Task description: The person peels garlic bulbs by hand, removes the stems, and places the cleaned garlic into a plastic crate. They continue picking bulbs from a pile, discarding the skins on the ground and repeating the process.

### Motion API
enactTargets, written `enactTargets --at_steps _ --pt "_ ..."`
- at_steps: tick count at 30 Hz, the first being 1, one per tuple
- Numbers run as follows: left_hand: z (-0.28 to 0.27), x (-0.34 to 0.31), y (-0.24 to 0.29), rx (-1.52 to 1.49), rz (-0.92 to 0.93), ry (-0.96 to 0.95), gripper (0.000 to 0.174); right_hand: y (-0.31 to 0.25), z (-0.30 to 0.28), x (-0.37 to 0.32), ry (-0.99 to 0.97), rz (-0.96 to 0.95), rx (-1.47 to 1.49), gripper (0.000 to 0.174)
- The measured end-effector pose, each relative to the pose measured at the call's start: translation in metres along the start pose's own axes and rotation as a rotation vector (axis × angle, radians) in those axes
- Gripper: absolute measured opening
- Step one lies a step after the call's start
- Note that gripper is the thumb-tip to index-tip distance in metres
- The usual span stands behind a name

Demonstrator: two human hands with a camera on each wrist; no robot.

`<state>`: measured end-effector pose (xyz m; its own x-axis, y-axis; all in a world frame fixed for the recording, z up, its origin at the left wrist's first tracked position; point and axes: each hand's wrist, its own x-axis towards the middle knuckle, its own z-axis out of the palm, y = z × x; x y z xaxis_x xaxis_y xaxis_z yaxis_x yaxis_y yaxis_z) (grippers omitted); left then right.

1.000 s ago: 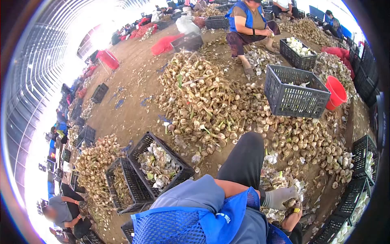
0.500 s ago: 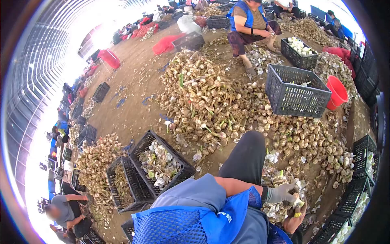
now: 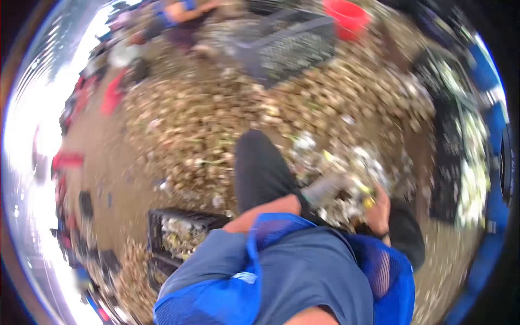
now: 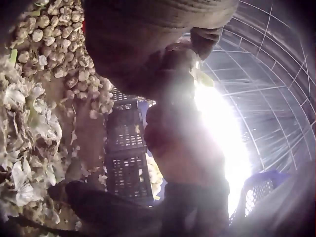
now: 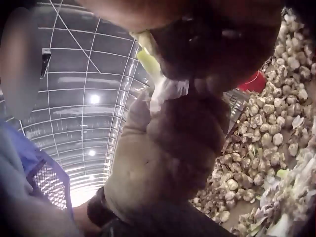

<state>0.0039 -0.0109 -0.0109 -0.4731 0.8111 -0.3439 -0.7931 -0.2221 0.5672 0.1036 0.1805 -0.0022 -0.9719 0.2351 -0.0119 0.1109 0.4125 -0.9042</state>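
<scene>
My gloved left hand and bare right hand meet low in front of my body, over a litter of pale garlic skins. Between them is a garlic bulb with a whitish neck and a cut green stem, partly hidden by the fingers. The left hand curls round it from one side. From the other, the right hand pinches it with bent fingers, a yellow band showing on one finger in the head view. The head view is blurred.
A broad heap of unpeeled garlic spreads ahead, with a dark crate and a red bucket beyond it. Crates of pale garlic line the right side. Another crate, holding skins, stands at my left beside my bent knee.
My head has turned right and down, so the heap, crates and bucket have shifted left and up in view. Both hands stay together at the garlic, now nearer the view's middle.
</scene>
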Motion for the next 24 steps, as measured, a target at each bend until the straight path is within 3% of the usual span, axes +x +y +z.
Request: enactTargets --at_steps 1,2,3,4,6,9,10,14,18,19,24 --pt "0.02 -0.01 0.023 0.106 -0.084 0.015 0.054 0.011 0.004 -0.003 0.064 -0.068 -0.003 0.03" --pt "-0.011 0.007 -0.01 0.009 -0.041 0.01 0.051 0.028 0.007 -0.007 0.099 -0.011 -0.1 0.023" --pt "-0.002 0.008 -0.004 -0.002 0.015 -0.013 0.059 -0.009 0.0 -0.004 0.073 0.02 -0.087 0.021" --pt "-0.005 0.011 -0.005 0.029 0.024 -0.025 0.063 0.014 0.008 -0.005 0.129 -0.009 -0.11 0.018" --pt "0.001 0.01 0.005 0.007 0.049 -0.042 0.07 0.003 0.0 -0.001 0.187 0.174 0.031 0.012" --pt "-0.005 0.002 0.017 0.016 -0.022 -0.061 0.076 0.038 -0.022 0.005 0.339 0.34 0.337 0.008" --pt "-0.009 0.0 0.02 -0.018 -0.031 -0.102 0.076 0.025 -0.033 0.006 0.329 0.374 0.347 0.016" --pt "-0.025 0.011 0.0 0.037 0.039 -0.034 0.073 0.023 -0.026 0.0 0.198 0.091 -0.09 0.038" --pt "-0.018 0.016 -0.006 0.211 0.002 0.067 0.073 0.005 -0.015 -0.007 0.108 0.037 0.044 0.026" --pt "-0.017 0.019 -0.009 0.276 0.048 0.014 0.069 -0.008 -0.014 -0.006 0.114 -0.012 0.009 0.017" --pt "-0.002 0.02 -0.007 0.513 0.005 0.031 0.061 -0.003 -0.01 -0.006 0.159 -0.135 -0.141 0.02"
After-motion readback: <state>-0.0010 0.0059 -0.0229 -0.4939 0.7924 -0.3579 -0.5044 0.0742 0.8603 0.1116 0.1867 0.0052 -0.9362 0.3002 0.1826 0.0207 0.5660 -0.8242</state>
